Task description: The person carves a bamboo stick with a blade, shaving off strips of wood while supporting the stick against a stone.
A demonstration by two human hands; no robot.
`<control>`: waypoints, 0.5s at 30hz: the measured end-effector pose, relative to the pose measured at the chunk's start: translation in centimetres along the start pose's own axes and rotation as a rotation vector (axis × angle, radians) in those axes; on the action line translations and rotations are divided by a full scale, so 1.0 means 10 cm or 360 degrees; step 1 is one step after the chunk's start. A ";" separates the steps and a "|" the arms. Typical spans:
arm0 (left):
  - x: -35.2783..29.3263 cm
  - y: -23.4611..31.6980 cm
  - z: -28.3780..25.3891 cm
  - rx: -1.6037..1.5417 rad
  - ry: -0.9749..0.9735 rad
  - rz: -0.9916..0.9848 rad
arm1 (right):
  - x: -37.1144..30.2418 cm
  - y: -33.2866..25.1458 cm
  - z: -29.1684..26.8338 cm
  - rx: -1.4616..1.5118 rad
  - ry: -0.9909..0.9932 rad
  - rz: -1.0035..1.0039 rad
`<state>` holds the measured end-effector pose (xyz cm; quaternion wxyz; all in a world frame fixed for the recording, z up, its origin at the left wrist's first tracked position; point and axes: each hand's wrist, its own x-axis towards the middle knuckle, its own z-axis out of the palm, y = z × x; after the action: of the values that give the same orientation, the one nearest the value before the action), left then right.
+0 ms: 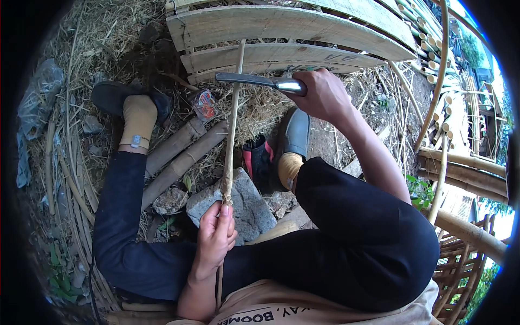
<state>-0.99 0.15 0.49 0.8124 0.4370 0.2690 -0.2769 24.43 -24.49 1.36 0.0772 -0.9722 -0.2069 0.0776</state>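
My left hand (214, 235) is closed round the lower part of a long, thin wooden stick (232, 130), just under a knobbly joint. The stick runs up and away from me, its far end at the edge of a slatted wooden crate. In my right hand (324, 95) is a knife (246, 79) with a dark blade, pointing left. A bright metal patch shows near its handle, which my fingers mostly hide. The blade lies across the upper part of the stick; whether it touches cannot be told. Under the stick, between my legs, rests a grey stone (246, 208).
The slatted crate (281, 27) stands ahead. Two bamboo pieces (181, 154) lie left of the stone, by a crumpled plastic wrapper (205, 104). A black and red glove-like item (257, 157) is beside my right shoe (295, 132). Cut bamboo poles (433, 65) are stacked at right.
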 end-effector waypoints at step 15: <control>0.02 -0.01 0.05 0.0017 -0.0066 -0.0061 | 0.17 0.18 0.15 0.0011 0.0087 0.0047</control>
<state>-0.85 -0.41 0.53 0.8100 0.4301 0.2591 -0.3029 26.38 -25.25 -0.62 0.0851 -0.9766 -0.1900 0.0529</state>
